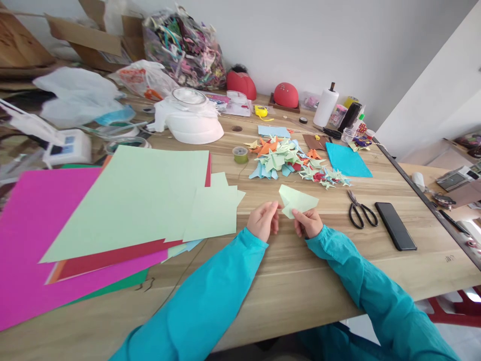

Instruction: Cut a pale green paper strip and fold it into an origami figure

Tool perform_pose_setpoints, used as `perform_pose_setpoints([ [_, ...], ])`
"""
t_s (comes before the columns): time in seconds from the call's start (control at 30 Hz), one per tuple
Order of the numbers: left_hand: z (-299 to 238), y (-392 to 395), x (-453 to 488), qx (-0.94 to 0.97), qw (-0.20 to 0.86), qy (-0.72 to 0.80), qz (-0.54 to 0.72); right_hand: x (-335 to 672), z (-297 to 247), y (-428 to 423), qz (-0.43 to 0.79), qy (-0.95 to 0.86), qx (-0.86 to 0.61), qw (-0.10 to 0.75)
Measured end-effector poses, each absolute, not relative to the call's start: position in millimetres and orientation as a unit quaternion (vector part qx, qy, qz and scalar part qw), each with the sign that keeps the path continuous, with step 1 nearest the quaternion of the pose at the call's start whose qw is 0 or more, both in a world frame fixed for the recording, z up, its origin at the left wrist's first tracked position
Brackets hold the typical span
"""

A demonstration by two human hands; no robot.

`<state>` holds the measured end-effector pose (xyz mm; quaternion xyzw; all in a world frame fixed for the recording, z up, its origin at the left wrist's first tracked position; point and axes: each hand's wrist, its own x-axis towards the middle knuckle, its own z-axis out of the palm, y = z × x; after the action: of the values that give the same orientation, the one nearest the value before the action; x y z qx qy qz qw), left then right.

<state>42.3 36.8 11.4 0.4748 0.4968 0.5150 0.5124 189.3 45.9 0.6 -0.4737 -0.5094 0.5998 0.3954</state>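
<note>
A small piece of pale green paper [299, 199], partly folded, is pinched between the thumb and fingers of my right hand [308, 222] above the table. My left hand [264, 219] is closed, its thumb and fingers together beside the paper's left edge. Whether it grips that edge cannot be seen. Beyond both hands lies a heap of folded paper figures [276, 158] in green, blue, orange and red. Left of my left hand, a stack of pale green sheets [143, 195] rests over red and magenta sheets [56, 215].
Black-handled scissors [363, 209] and a phone [396, 225] lie to the right. A turquoise sheet [347, 159] and a spool [240, 154] flank the heap. Farther back are a white cap [195, 125], a yellow tape measure [262, 111], a white bottle [325, 106] and stuffed bags [184, 47].
</note>
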Motion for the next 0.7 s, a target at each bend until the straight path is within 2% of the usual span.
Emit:
perform_pose_setpoints([
  [0.1,5.0,40.0,37.4,0.580,0.291,0.508,0.566,190.6,-3.9,50.1,0.614,-0.473,-0.477,0.413],
  [0.23,5.7,40.5,34.1,0.741,0.031,0.413,0.529,191.2,-2.7,51.0,0.634,-0.472,-0.463,0.402],
  [0.33,9.1,39.7,33.6,0.788,-0.097,0.359,0.491,190.3,1.9,49.1,0.642,-0.482,-0.464,0.375],
  [0.4,10.4,39.3,33.1,0.799,-0.131,0.345,0.476,189.8,4.1,47.7,0.644,-0.488,-0.467,0.358],
  [0.47,10.6,39.0,32.1,0.804,-0.121,0.341,0.472,189.7,4.3,46.6,0.642,-0.499,-0.463,0.353],
  [0.53,9.9,39.1,31.2,0.798,-0.064,0.354,0.484,190.0,2.5,45.6,0.635,-0.512,-0.443,0.372],
  [0.6,8.6,40.4,30.8,0.763,0.041,0.394,0.511,190.4,-0.3,45.1,0.621,-0.515,-0.426,0.409],
  [0.7,4.9,46.3,31.4,0.627,0.260,0.466,0.567,191.8,-3.0,46.0,0.586,-0.498,-0.440,0.464],
])
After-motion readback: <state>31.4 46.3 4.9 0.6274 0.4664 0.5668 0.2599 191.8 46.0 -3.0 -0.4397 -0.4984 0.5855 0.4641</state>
